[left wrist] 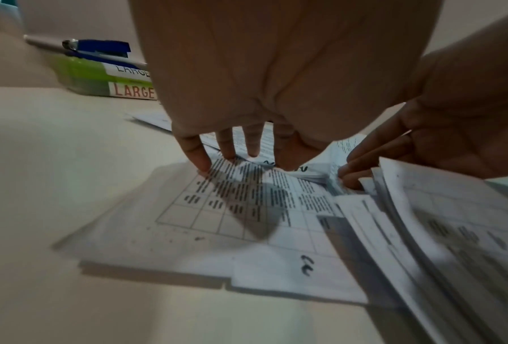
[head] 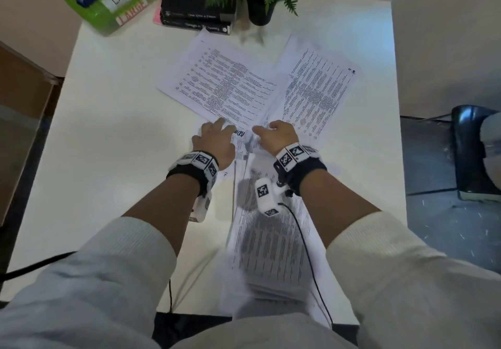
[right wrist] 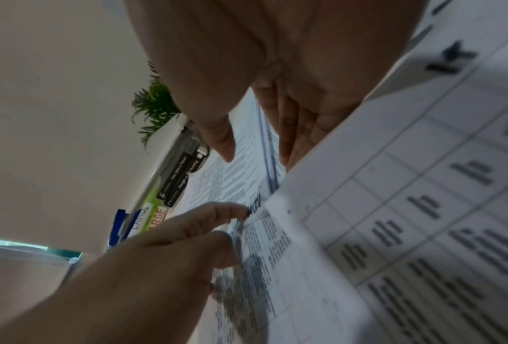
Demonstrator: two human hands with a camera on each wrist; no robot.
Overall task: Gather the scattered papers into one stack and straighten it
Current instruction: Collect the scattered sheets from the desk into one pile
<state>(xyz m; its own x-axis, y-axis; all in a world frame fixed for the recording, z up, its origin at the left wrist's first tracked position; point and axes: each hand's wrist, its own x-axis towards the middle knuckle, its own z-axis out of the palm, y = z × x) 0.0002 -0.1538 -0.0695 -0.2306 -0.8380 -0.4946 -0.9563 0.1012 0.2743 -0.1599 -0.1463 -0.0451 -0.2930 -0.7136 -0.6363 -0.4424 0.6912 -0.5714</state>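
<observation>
Thin white printed papers (head: 230, 88), flat and rectangular, fanned over a smooth white table (head: 108, 132); more sheets piled in a loose, uneven stack (head: 271, 243) nearer the body than the fan. Dense columns of small text, too fine to read, and ruled grid tables on the lower sheets.

Left hand (head: 215, 138) at the fan's near corner, fingers straight, fingertips (left wrist: 201, 163) pressing down on a gridded sheet. Right hand (head: 273, 134) just beside it, fingers curled under a lifted bundle of sheets at the stack's far end, thumb out above.

Beyond the papers: green box (head: 108, 4) labelled "LARGE" twice, once in black and once in red; two black books (head: 198, 1) stacked; a fern-like plant in a dark pot (head: 260, 10).

Book spines legible only from the right wrist: "Once Upon a Dream". Handwritten scrawl on the near margin seen only from the left wrist, unreadable.
</observation>
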